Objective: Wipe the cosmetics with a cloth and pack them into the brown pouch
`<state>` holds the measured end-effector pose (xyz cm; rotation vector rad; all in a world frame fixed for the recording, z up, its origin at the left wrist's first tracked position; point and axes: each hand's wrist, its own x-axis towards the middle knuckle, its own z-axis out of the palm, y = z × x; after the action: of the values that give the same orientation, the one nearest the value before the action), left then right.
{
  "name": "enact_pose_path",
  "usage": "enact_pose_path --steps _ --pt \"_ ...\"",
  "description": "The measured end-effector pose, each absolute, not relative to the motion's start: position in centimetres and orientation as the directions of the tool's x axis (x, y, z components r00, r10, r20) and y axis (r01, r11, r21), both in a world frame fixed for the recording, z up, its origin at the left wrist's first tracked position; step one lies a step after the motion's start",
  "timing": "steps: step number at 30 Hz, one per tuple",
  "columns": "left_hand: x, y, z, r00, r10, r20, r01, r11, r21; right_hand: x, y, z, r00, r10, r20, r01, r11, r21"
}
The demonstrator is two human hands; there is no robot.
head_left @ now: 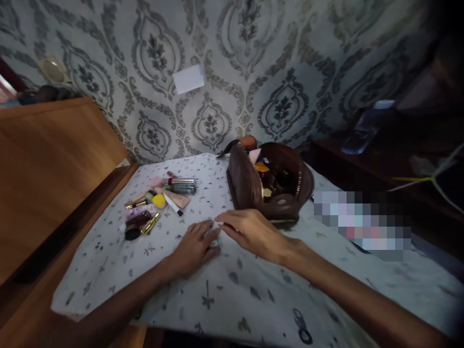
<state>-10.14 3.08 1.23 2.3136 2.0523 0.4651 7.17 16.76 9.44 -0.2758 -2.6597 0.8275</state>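
Observation:
My left hand point(197, 244) rests low over the patterned white cloth, fingers stretched out and apart. My right hand point(253, 234) reaches in from the right, its fingers extended and their tips close to the left fingertips. I make out nothing held in either hand. Just behind the right hand stands a brown handbag point(244, 176), unzipped, with several items inside, among them an orange-yellow one point(261, 167). Left of my hands lies a group of cosmetics: a yellow round-capped item point(158, 201), a white tube with a black cap point(172, 203), a gold tube point(150, 224) and a beige tube point(177, 198).
A wooden panel point(58, 179) borders the cloth on the left, and a patterned wall point(217, 96) rises behind. To the right lies a pixelated object point(362, 227). A clear bottle point(366, 128) stands on a dark surface farther back, near pale cords point(445, 166).

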Motion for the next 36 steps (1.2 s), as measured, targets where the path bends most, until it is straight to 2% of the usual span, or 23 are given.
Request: enact_pose_path --steps 3,6,9,12,16,18,22,26,31,36 --pt "-10.2 2.7 1.0 0.101 0.964 0.246 0.942 -0.172 0.289 4.6 16.0 6.3 -0.932 0.300 0.205 0.115 0.779 -0.616" --pt "-10.8 2.9 0.9 0.099 0.956 0.276 0.897 -0.205 0.390 2.0 15.9 4.1 -0.903 0.372 0.215 0.165 0.762 -0.626" --pt "-11.9 3.1 0.7 0.047 0.944 0.328 0.880 -0.195 0.434 -0.6 16.1 2.9 -0.868 0.454 0.202 0.206 0.699 -0.685" --pt "-13.3 3.0 0.7 -0.048 0.939 0.339 0.901 -0.107 0.421 -3.5 16.8 2.5 -0.827 0.532 0.183 0.238 0.625 -0.743" --pt "-15.0 2.7 0.8 -0.221 0.929 0.299 0.897 0.073 0.436 -8.1 19.0 2.9 -0.715 0.660 0.232 0.339 0.617 -0.710" --pt "-15.4 2.6 0.7 -0.259 0.922 0.290 0.884 0.105 0.456 -10.4 20.3 3.2 -0.680 0.692 0.241 0.379 0.613 -0.693" --pt "-15.6 2.7 0.7 -0.256 0.922 0.291 0.877 0.095 0.471 -14.6 22.5 3.2 -0.654 0.720 0.231 0.419 0.600 -0.682" --pt "-15.4 2.9 1.3 -0.258 0.942 0.216 0.890 0.145 0.433 -17.5 23.8 2.2 -0.668 0.715 0.205 0.416 0.587 -0.694" --pt "-15.2 3.1 2.2 -0.263 0.958 0.112 0.912 0.209 0.352 -19.1 25.6 1.0 -0.688 0.717 0.118 0.412 0.518 -0.749" --pt "-15.1 3.1 2.7 -0.271 0.959 0.082 0.905 0.225 0.361 -19.3 26.9 0.5 -0.697 0.717 0.007 0.408 0.404 -0.819"
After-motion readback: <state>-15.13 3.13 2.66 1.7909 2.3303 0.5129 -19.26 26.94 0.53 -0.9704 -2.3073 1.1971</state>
